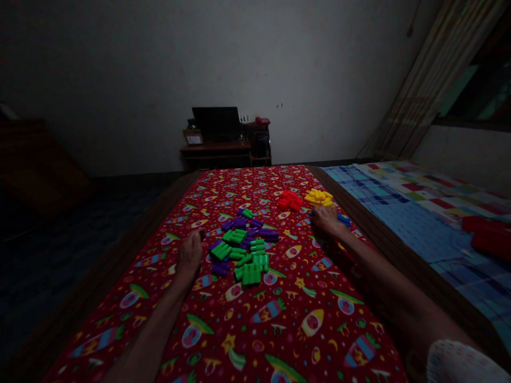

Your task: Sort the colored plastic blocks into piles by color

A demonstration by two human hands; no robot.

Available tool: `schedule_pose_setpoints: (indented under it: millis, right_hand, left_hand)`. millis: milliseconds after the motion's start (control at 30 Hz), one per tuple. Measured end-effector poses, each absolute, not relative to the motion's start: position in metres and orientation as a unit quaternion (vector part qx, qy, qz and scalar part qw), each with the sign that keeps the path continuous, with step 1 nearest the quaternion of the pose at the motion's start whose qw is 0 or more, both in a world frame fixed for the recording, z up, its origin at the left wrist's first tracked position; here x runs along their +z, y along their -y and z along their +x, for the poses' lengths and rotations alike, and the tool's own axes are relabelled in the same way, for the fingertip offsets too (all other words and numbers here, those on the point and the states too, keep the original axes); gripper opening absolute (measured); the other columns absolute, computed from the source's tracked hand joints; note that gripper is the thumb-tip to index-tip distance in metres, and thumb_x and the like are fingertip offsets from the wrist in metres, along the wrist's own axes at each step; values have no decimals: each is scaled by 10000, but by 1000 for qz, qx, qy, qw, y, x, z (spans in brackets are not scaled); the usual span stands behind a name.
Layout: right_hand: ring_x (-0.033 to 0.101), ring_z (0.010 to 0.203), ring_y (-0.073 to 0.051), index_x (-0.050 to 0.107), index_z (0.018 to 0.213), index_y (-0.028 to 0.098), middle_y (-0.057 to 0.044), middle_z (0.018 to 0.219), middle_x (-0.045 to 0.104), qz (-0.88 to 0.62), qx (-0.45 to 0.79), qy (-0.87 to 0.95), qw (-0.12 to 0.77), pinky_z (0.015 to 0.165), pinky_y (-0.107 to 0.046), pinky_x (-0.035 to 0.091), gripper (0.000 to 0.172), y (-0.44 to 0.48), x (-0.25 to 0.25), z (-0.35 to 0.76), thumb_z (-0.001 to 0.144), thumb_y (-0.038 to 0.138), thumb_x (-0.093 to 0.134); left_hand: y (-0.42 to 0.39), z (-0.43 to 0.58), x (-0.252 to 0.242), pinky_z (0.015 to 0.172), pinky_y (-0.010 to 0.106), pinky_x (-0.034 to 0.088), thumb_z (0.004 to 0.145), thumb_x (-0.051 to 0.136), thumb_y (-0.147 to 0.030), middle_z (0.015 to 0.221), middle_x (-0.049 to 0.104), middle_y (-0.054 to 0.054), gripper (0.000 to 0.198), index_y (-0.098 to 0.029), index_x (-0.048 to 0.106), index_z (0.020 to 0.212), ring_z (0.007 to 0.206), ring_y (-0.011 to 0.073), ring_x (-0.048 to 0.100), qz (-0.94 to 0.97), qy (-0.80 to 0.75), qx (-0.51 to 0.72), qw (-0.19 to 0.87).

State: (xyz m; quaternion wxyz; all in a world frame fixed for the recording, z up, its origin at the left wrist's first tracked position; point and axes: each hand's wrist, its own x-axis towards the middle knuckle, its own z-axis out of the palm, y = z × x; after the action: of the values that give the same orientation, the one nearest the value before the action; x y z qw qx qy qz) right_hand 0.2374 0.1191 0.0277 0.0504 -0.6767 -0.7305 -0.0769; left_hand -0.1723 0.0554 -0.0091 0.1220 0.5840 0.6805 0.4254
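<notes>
On a red patterned cloth [279, 319] lies a mixed heap of green and purple plastic blocks [243, 244]. Farther back sit a small red pile [290, 200] and a yellow pile [319, 197]. My left hand [190, 254] rests on the cloth just left of the mixed heap, fingers curled into a loose fist. My right hand [325, 219] lies near the right edge, below the yellow pile, closed over blue blocks [343, 219] that show at its side.
A wooden rim [399, 250] borders the cloth on the right, with a blue checked bedsheet [419, 213] and a red object [489, 236] beyond. A small desk with a laptop [217, 133] stands against the far wall. The floor at left is dark.
</notes>
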Motion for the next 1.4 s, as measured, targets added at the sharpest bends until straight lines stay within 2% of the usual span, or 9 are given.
schedule_pose_setpoints:
  millis: [100,300,467,633,933,1033,1133,1267,1400]
  right_hand:
    - [593,1020,-290,629,1175,133,-187,1093,673,-635,-53,768,71,858,-378,392,331,-121,29,239,902,245,479]
    - [643,821,-217,679,1052,156,-109,947,726,-612,-22,755,235,687,-273,433,329,-137,57,284,847,387,569]
    - [644,688,-192,741,807,157,-67,771,736,-650,65,736,177,596,-248,422,223,-146,71,331,726,349,663]
    - [625,659,-164,732,771,162,-29,736,724,-603,159,767,148,563,-222,422,258,-137,66,338,726,392,625]
    - [545,570,-153,681,662,150,-26,581,621,-609,71,764,202,523,-238,360,420,-128,69,337,801,495,487]
    - [571,616,-170,690,694,140,-42,608,628,-598,45,751,275,567,-249,389,475,-122,71,313,851,513,441]
    - [614,699,-197,714,797,139,-47,677,659,-539,119,770,320,634,-267,445,498,-109,61,260,901,512,401]
    - [634,948,-230,671,1115,175,-89,1036,702,-396,218,832,321,831,-347,487,472,-95,30,178,946,484,357]
    - [480,1267,-248,582,1274,166,-144,1344,559,-350,227,854,312,1071,-414,351,573,-119,9,125,960,539,281]
  left_hand:
    - [-54,-171,-6,971,390,474,914,232,-405,1151,674,117,489,-169,616,1103,1061,245,631,597,-685,402,111]
    - [-55,-171,-6,959,401,478,904,247,-377,1118,685,115,465,-164,625,1072,1051,249,629,607,-686,393,81]
    - [-58,-172,-6,966,406,473,885,253,-386,1111,685,121,471,-161,632,1050,1053,255,627,615,-688,376,83]
    - [-59,-173,-7,960,410,476,870,266,-403,1099,687,130,470,-160,642,1014,1044,262,631,617,-690,368,81]
    - [-58,-174,-8,968,402,472,880,270,-405,1104,690,112,454,-180,646,998,1049,251,627,624,-685,369,74]
    - [-58,-174,-8,968,397,472,879,279,-410,1088,696,100,444,-190,645,1000,1049,247,627,625,-680,376,76]
    - [-58,-174,-7,963,393,476,876,276,-415,1079,697,104,450,-186,642,1002,1051,252,628,623,-682,377,73]
    - [-58,-173,-7,943,399,487,875,255,-401,1085,693,127,472,-160,635,1017,1032,255,638,626,-679,376,72]
    - [-61,-173,-10,951,414,481,876,248,-407,1111,684,148,492,-147,631,1040,1050,259,628,622,-676,385,86]
